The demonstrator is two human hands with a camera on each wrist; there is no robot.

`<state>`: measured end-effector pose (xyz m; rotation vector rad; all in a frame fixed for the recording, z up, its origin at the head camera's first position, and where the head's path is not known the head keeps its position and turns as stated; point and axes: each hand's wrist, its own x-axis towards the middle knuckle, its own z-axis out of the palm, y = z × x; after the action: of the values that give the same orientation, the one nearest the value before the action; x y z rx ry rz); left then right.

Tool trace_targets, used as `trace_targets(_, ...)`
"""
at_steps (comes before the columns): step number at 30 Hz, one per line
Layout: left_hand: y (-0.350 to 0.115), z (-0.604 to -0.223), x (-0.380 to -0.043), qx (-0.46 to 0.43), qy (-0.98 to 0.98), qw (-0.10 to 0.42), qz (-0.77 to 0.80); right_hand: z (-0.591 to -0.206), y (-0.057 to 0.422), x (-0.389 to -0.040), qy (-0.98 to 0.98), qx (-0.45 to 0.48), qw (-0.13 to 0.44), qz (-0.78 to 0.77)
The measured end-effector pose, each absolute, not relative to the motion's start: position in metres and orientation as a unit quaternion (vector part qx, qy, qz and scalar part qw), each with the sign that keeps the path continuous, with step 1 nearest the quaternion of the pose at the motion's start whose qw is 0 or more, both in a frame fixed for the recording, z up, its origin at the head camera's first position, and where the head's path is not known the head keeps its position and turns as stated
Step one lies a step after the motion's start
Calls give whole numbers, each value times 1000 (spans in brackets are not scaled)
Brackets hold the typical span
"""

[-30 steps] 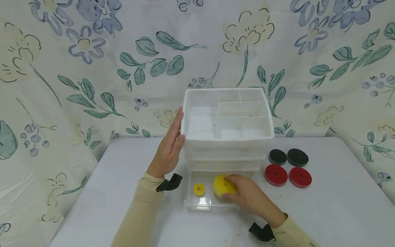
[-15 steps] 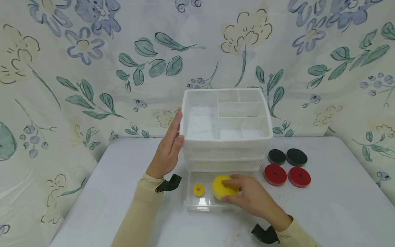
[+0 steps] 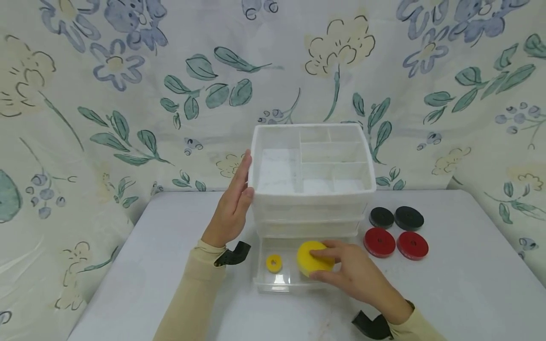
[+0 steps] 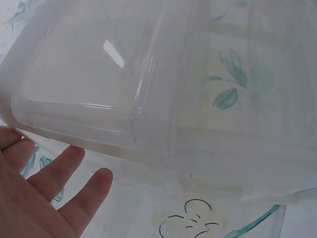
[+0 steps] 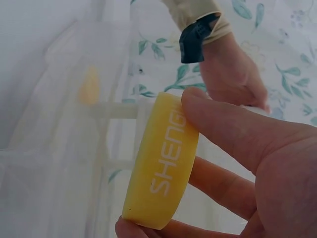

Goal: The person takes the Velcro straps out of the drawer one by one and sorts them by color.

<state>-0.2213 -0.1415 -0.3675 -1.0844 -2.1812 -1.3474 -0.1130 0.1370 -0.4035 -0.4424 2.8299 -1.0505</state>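
In the head view my right hand [image 3: 362, 274] pinches a thick yellow disc [image 3: 313, 259] over the pulled-out bottom drawer [image 3: 279, 244]. The right wrist view shows pale lettering on the rim of this yellow disc [image 5: 161, 163], held between thumb and fingers. A small yellow ring [image 3: 274, 263] lies in the left part of the drawer. My left hand [image 3: 226, 213] rests with straight fingers against the left side of the white drawer organizer [image 3: 273, 208]. In the left wrist view the fingers [image 4: 89, 193] stand next to the translucent side wall.
Two black discs [image 3: 381, 217] and two red discs [image 3: 379, 242] lie on the white table [image 3: 460, 284], right of the organizer. The organizer's top has a divided tray [image 3: 279, 168]. A flower-patterned sheet [image 3: 273, 38] hangs behind.
My right hand has shifted slightly right with the yellow disc, which tilts a little more. The left hand stays against the organizer.
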Motion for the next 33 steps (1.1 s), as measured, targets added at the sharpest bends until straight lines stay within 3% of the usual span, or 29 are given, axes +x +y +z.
trace_targets(33, -141, -368, -222, -386, -768, 189, -474, -402, 179, -91, 939, -93, 6, -331)
